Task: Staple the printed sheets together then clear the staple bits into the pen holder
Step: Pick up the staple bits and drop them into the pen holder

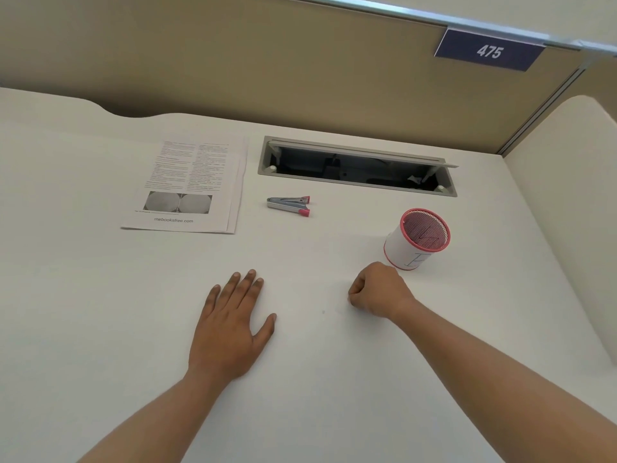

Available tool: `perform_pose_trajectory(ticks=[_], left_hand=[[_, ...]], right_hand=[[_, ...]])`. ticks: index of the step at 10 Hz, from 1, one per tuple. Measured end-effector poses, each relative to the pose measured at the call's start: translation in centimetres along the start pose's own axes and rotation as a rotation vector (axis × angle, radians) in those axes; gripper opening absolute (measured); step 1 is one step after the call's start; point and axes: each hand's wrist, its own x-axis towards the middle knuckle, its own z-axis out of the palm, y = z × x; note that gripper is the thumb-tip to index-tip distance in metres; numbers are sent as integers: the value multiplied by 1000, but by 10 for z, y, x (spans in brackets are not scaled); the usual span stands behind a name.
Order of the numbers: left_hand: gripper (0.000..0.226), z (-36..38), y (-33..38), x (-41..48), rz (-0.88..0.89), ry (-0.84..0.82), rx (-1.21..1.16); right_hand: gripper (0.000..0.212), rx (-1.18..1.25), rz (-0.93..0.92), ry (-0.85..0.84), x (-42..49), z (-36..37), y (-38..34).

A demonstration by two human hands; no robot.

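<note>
The printed sheets lie in a slightly fanned stack at the back left of the white desk. A small silver stapler with pink ends lies to their right. A pink mesh pen holder wrapped in white paper stands at the right. My left hand rests flat on the desk, fingers spread, holding nothing. My right hand is curled with fingertips pinched down on the desk just in front of the pen holder; what they pinch is too small to see. A tiny speck lies between my hands.
An open cable hatch is set into the desk behind the stapler. A tan partition wall with a "475" plate closes the back. A cream side panel rises at the right.
</note>
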Motion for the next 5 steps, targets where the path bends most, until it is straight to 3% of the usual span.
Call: perform_pose_trajectory(ticks=[2,5], left_hand=[[68,0,0,0,-2,8,-11],[68,0,0,0,1,8,-4]], right_hand=[[14,-9,-9,40,0,-2,7],[9,-276,-102,110,3,7,2]])
